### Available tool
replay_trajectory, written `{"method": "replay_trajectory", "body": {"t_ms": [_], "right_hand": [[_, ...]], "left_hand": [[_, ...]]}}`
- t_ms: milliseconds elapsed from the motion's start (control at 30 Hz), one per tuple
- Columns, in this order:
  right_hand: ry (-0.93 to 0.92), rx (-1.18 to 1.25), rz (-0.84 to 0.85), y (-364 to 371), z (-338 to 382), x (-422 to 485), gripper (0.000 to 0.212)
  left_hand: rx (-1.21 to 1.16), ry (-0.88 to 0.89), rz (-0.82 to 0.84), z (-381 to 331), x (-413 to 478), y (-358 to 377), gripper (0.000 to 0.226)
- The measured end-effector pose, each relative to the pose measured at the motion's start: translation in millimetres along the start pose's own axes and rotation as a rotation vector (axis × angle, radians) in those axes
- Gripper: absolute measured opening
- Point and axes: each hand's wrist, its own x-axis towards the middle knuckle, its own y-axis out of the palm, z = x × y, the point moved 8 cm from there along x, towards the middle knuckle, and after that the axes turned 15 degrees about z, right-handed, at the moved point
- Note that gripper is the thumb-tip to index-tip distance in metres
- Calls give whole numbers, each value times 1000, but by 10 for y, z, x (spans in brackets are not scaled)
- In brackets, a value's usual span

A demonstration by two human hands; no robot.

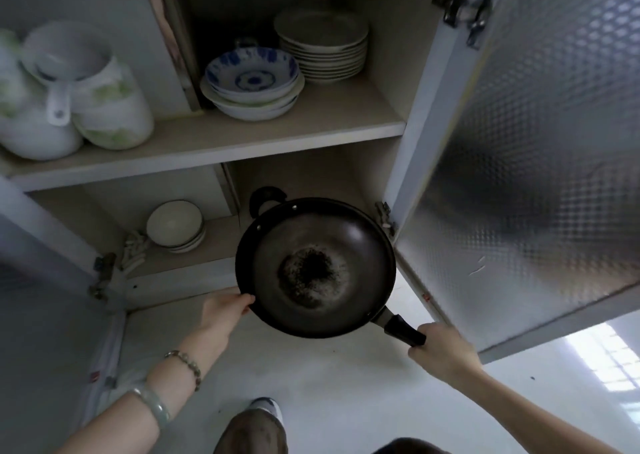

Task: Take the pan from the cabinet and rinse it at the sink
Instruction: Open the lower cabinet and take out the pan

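Note:
A dark round pan [349, 246] with a worn, speckled patch in its middle hangs in front of the lower shelf of the open cabinet [207, 149]. It has a small loop handle at the far side and a long black handle at the near right. My right hand [445, 351] is closed around the end of the long handle. My left hand [225, 310] holds the pan's left rim with thumb and fingers. The pan is tilted, inside facing me. No sink is in view.
The cabinet's right door [530, 163], patterned glass, stands open close to the pan and my right hand. Upper shelf holds stacked plates [323, 43], blue-patterned bowls [251, 83] and white jugs [86, 107]. Small bowls [175, 225] sit on the lower shelf. Pale floor lies below.

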Motion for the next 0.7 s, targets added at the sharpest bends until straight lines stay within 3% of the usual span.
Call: {"method": "replay_trajectory", "body": {"t_ms": [400, 500, 700], "right_hand": [[-60, -57, -30, -558, -203, -1170, 7], [-63, -35, -64, -675, -204, -1298, 3], [-56, -20, -78, -764, -94, -1292, 20]], "left_hand": [[-6, -15, 54, -429, -1424, 20, 11], [-11, 22, 37, -604, -1556, -16, 10], [-40, 20, 52, -754, -1484, -72, 12]]}}
